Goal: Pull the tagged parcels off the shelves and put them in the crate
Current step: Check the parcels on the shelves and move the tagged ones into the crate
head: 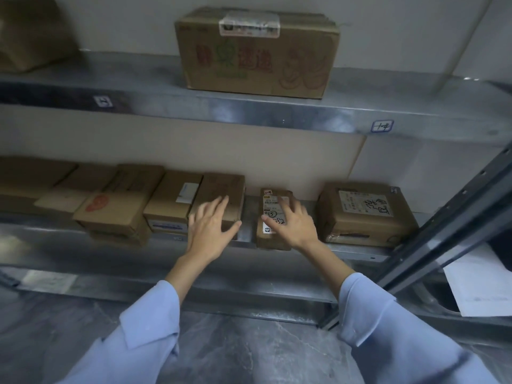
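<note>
A small brown parcel [270,206] with a white label and a small tag lies on the middle shelf [352,252]. My right hand [291,221] is spread over its right side, fingers straight, thumb across the label. My left hand [212,225] hovers open, fingers spread, in front of a plain brown box [224,189] to the left; contact is unclear. No crate is in view.
A labelled brown parcel [365,214] sits at the right on the same shelf, and a row of boxes [122,200] at the left. A large printed carton [256,51] stands on the upper shelf. A dark upright post [443,225] rises at right, with white paper [484,284] beyond it.
</note>
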{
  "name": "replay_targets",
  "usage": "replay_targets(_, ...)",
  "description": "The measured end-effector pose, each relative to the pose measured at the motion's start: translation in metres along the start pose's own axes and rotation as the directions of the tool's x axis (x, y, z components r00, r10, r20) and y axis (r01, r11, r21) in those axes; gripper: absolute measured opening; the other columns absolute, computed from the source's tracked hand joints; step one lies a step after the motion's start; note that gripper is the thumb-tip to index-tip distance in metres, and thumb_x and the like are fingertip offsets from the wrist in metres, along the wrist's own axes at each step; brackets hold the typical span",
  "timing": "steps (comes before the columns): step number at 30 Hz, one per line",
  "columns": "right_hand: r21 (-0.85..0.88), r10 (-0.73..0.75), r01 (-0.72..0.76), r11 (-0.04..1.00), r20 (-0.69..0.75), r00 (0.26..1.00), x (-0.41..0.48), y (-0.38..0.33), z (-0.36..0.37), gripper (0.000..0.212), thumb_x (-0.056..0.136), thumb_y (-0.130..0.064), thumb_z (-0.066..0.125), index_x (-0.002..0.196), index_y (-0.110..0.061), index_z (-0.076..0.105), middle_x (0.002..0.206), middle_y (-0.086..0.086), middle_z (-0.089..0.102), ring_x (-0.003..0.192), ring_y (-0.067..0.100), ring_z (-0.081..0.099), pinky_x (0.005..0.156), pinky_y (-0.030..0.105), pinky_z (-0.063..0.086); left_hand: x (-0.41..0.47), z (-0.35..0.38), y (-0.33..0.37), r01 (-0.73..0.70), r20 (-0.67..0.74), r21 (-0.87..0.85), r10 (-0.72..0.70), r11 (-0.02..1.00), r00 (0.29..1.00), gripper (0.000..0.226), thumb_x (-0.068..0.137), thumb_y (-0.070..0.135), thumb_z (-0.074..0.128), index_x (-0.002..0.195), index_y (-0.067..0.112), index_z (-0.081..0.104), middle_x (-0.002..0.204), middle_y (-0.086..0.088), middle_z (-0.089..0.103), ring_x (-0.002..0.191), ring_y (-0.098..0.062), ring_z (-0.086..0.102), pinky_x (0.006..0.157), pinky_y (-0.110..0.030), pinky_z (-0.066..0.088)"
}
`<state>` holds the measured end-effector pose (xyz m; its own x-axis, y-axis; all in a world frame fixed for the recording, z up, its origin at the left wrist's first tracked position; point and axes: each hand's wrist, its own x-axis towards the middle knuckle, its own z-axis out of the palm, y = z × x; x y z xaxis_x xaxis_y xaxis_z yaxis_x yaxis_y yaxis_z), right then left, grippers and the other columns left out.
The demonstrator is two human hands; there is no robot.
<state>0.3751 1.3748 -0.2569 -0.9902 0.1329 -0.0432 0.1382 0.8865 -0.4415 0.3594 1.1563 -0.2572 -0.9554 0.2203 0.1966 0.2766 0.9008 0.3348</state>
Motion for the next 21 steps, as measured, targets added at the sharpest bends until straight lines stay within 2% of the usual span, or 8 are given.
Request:
replay_targets(2,-0.021,-0.024,0.024,0.999,0.023,0.999,0.001,-0.010,0.001,0.091,0.079,-0.083,0.033,0.153,-0.030,0.027,0.160,0.003,0.017,0.145,0.029,0.021,0.114,0.044,0.028,-0.004,-0.006,-0.011,0.040,0.020,0.042,-0.041,0.998,0.999,0.073,0.093,0.061,0.044,0.154,0.028,0.022,0.159,0.006,0.024,0.143,-0.020,0.021,0.111,-0.042,0.022)
replay_targets(5,-0.031,-0.078,0.079,0.996,0.037,0.996,0.002,-0.025,0.005,0.084,0.087,-0.072,0.044,0.154,-0.028,0.022,0.162,0.003,0.014,0.149,0.025,0.011,0.117,0.043,0.022,-0.010,-0.013,-0.026,0.087,0.026,0.055,-0.089,0.995,0.996,0.076,0.092,0.061,0.046,0.154,0.027,0.021,0.160,0.005,0.024,0.144,-0.021,0.020,0.112,-0.043,0.020)
replay_targets(11,0.014,-0.086,0.085,0.996,0.095,0.992,0.007,-0.056,0.020,0.087,0.086,-0.068,0.053,0.154,-0.027,0.019,0.161,0.008,0.014,0.148,0.028,0.014,0.118,0.043,0.019,-0.006,-0.015,-0.054,0.105,0.040,0.077,-0.108,0.992,0.993,0.080,0.089,0.063,0.050,0.154,0.024,0.023,0.157,0.003,0.029,0.142,-0.022,0.024,0.111,-0.041,0.021)
replay_targets(16,0.007,-0.077,0.077,0.997,0.079,0.994,0.020,-0.074,0.039,0.093,0.083,-0.064,0.061,0.155,-0.027,0.015,0.160,0.003,0.016,0.147,0.025,0.016,0.115,0.040,0.023,0.017,-0.008,-0.083,0.045,0.071,0.097,-0.052,0.994,0.996,0.082,0.087,0.064,0.052,0.154,0.024,0.023,0.157,0.003,0.031,0.142,-0.022,0.024,0.110,-0.041,0.022)
replay_targets(21,-0.025,-0.013,0.016,1.000,0.090,0.996,0.033,-0.081,0.063,0.100,0.081,-0.064,0.063,0.156,-0.027,0.010,0.159,0.006,0.019,0.148,0.026,0.013,0.118,0.042,0.021,0.032,0.008,-0.099,-0.055,0.116,0.093,0.044,0.994,0.992,0.083,0.086,0.063,0.054,0.152,0.024,0.025,0.156,0.004,0.031,0.142,-0.021,0.025,0.111,-0.039,0.022)
